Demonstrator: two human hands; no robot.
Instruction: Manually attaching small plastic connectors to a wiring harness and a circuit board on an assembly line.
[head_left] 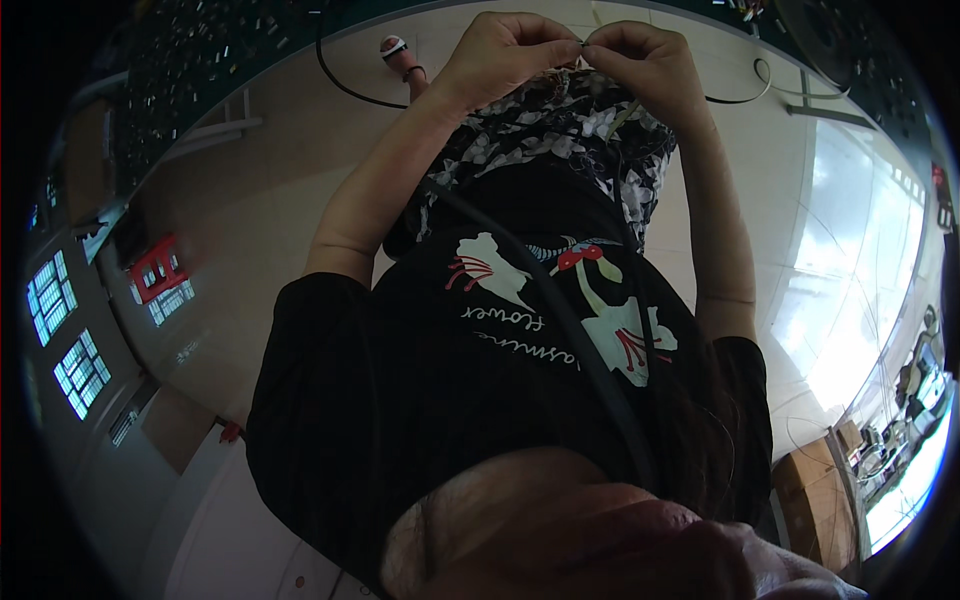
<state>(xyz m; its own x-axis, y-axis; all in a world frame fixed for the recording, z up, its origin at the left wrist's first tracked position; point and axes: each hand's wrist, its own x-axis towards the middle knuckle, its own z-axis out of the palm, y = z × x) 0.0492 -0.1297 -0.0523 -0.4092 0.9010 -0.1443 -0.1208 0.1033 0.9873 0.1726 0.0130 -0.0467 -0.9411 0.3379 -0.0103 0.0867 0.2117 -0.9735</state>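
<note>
My left hand [505, 58] and my right hand [652, 68] meet above my lap, near the edge of the green table [215, 75]. Thumb and forefinger of each are pinched together, fingertips almost touching. Between them shows a tiny dark piece [583, 43], too small to name. A black cord [350, 92] hangs in a curve from the table edge to the left of my left hand. Beyond my right wrist, a thin pale-and-dark strip or cord [765, 88] loops toward the table. Whether either cord joins the piece in my fingers cannot be seen.
Small shiny bits lie scattered over the table's left part. A table leg [225, 125] stands below it, and a sandalled foot [400, 58] is on the floor. Farther off are a red plastic stool [158, 268] at left and a cardboard box [812, 500] at lower right.
</note>
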